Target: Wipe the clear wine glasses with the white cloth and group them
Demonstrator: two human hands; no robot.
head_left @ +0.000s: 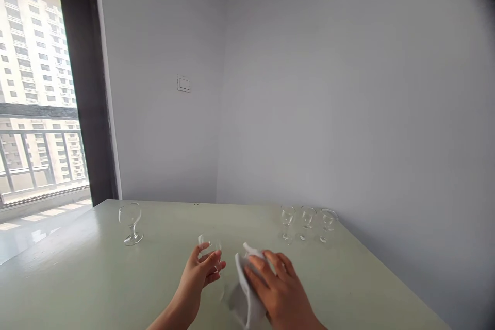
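Observation:
Near the middle of the table, my left hand [203, 267] has its fingers wrapped round a clear stemmed glass [211, 241], whose rim shows above the fingers. Just right of it my right hand [276, 283] grips a white cloth [247, 289], which hangs down from the fingers and is partly blurred. The cloth is close to the lower part of the held glass; whether they touch is unclear.
A stemmed glass [130, 219] stands upright at the left of the pale green table [96, 278]. Three more glasses stand in a row at the back right: one [287, 219], another [307, 219] and a third [328, 221]. Walls rise behind; a window [38, 77] is at left.

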